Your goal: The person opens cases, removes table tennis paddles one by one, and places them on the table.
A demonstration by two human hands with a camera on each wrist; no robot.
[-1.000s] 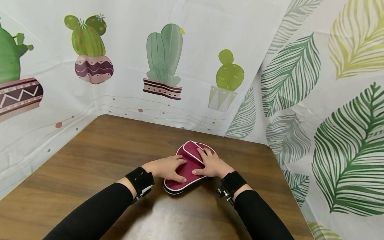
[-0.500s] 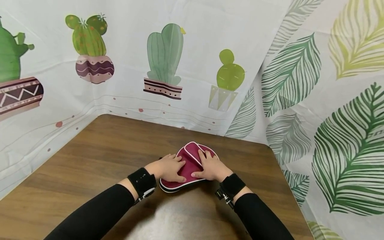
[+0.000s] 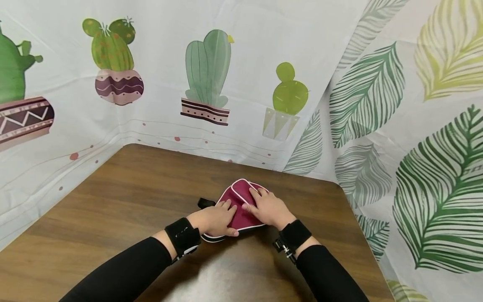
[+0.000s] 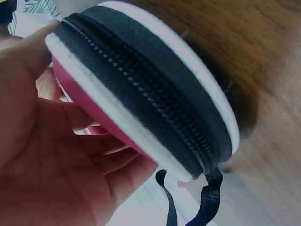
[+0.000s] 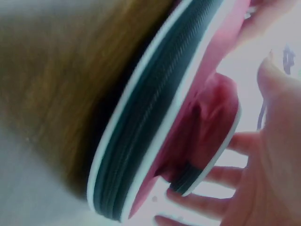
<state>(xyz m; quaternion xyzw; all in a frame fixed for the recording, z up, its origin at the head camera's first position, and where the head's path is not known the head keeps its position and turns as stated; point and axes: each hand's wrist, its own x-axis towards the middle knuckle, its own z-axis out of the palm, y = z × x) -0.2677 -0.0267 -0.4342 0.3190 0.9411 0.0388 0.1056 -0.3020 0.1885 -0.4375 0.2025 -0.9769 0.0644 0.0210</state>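
Note:
A maroon zip case [image 3: 240, 218] with white piping lies on the wooden table between both hands. Over its left end, my left hand [image 3: 215, 220] rests with fingers spread. My right hand [image 3: 269, 208] rests on the right side, its fingertips over the raised pocket [image 3: 243, 189]. The left wrist view shows the case's black side and closed zipper [image 4: 141, 80], with straight fingers along the maroon face. In the right wrist view the fingers touch the pocket [image 5: 214, 113], which stands out from the face. A black strap [image 3: 205, 203] sticks out at the left. The underside is hidden.
The wooden table [image 3: 151, 184] extends around the case, its back edge meeting a white cloth [image 3: 158, 75] printed with cacti. Another cloth, printed with leaves [image 3: 367, 96], hangs along the right side. Black bands with small devices [image 3: 183, 238] are on both wrists.
The case has turned slightly and its near end has shifted left. My left hand has moved a little nearer and to the right, and the black strap now shows more.

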